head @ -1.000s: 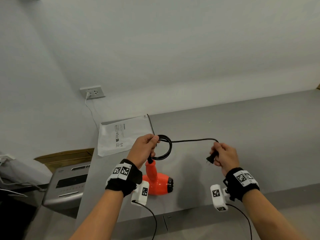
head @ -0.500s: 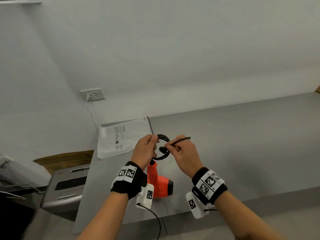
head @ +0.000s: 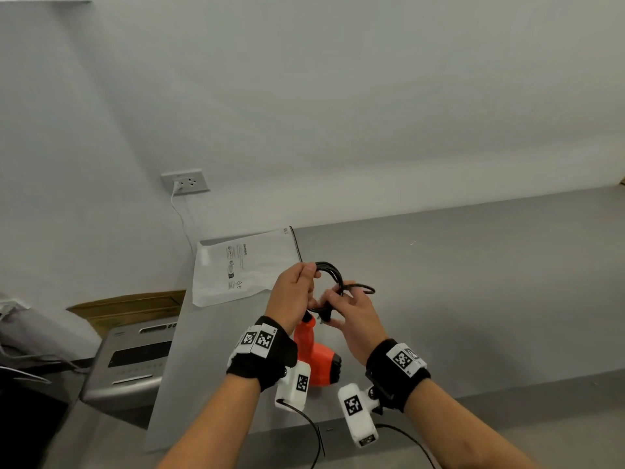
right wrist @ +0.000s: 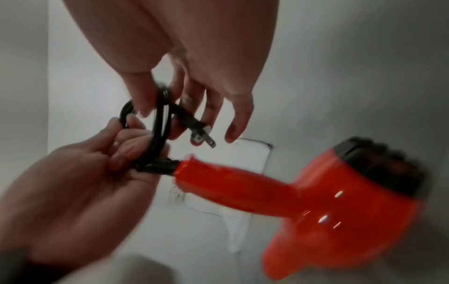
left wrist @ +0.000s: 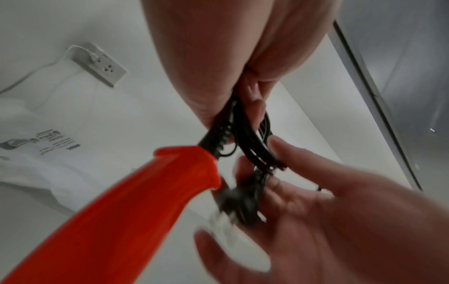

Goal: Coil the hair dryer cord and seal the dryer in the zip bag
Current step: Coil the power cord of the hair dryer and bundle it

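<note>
The orange hair dryer (head: 318, 362) hangs just above the grey table (head: 473, 282), handle up, nozzle to the right. My left hand (head: 309, 270) grips the coiled black cord (head: 333, 275) where it leaves the handle (left wrist: 121, 211). My right hand (head: 333, 304) is against the coil, thumb and fingers pinching the cord's last stretch (right wrist: 162, 96) close to the plug (right wrist: 198, 129). The plug's prongs point free, down and to the right. A short loop of cord (head: 363, 288) sticks out to the right. The white zip bag (head: 243, 265) lies flat on the table behind my left hand.
A wall socket (head: 185, 181) with a white cable plugged in is at the back left. A grey machine (head: 135, 360) and a cardboard box (head: 128, 304) stand left of the table. The table's front edge (head: 338, 424) runs under my wrists.
My right hand has swung left with the plug end, from arm's width apart to right against the coil. The straight stretch of cord is now gathered into the loops.
</note>
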`<state>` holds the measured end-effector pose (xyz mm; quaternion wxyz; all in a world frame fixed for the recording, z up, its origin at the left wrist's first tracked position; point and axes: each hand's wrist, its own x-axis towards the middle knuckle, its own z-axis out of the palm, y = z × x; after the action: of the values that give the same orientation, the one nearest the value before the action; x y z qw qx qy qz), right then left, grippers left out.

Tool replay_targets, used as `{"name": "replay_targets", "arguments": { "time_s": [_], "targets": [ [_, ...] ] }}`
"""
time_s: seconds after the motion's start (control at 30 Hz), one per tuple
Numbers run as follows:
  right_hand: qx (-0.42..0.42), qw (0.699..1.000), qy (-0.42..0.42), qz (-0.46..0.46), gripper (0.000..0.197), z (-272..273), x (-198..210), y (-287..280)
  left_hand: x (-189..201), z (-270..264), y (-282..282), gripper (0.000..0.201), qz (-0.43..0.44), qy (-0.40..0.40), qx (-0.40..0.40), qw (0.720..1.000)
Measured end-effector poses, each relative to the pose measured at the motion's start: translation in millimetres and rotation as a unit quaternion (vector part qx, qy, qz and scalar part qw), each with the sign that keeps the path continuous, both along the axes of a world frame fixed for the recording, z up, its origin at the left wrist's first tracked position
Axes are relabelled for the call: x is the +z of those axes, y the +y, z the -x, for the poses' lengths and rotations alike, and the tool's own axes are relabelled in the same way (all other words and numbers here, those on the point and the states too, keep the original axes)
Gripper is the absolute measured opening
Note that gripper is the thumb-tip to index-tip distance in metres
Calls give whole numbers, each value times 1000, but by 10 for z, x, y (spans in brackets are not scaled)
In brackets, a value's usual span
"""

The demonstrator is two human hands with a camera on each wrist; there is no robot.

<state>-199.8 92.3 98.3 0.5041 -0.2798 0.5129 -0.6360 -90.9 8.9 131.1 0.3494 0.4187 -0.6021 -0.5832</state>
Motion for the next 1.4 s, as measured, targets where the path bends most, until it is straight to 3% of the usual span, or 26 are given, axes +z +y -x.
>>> {"name": "replay_targets", "arguments": {
  "time_s": [0.1, 0.23, 0.37, 0.43, 0.53, 0.57, 0.67, 0.73, 0.77, 0.93, 1.03, 1.1, 1.17, 1.4],
  "targets": [
    [77, 983, 167, -17, 10, 71, -253, 128, 5, -61, -139, 32, -27, 31, 56, 998],
    [174, 941, 281, -70, 21, 176, -610, 438, 17, -170, -292, 31, -30, 29, 82, 996],
    [158, 890, 420, -79, 25, 316, -821, 786, -11, -221, -439, 32, -34, 28, 113, 993],
    [146, 849, 508, -17, 24, 343, -772, 902, -7, -203, -442, 32, -34, 23, 116, 992],
    [188, 762, 617, 63, 24, 277, -412, 984, -4, -161, -412, 32, -29, 17, 115, 993],
    [199, 759, 615, 79, 22, 240, -203, 985, -11, -147, -407, 32, -25, 17, 114, 993],
    [189, 822, 524, 121, 21, 157, 322, 936, -44, -108, -404, 32, -25, 25, 118, 992],
    [147, 823, 523, 166, 24, 137, 558, 866, -50, -87, -390, 32, -23, 27, 121, 992],
    [144, 826, 515, 179, 25, 142, 638, 817, -48, -80, -380, 32, -21, 29, 122, 992],
    [239, 901, 329, 153, 38, 76, 861, 603, -21, -55, -347, 32, -20, 33, 119, 992],
    [191, 925, 306, 119, 39, -7, 847, 457, 7, -32, -278, 35, -17, 50, 106, 993],
    [107, 927, 353, 69, 23, -3, 783, 311, 29, -29, -219, 35, -17, 63, 93, 993],
    [61, 925, 373, 30, 24, 38, 693, 199, 36, -32, -182, 36, -14, 75, 69, 995],
    [77, 868, 490, 8, 26, 12, 529, 104, 77, -37, -113, 49, -33, 27, 19, 999]
  ]
}}
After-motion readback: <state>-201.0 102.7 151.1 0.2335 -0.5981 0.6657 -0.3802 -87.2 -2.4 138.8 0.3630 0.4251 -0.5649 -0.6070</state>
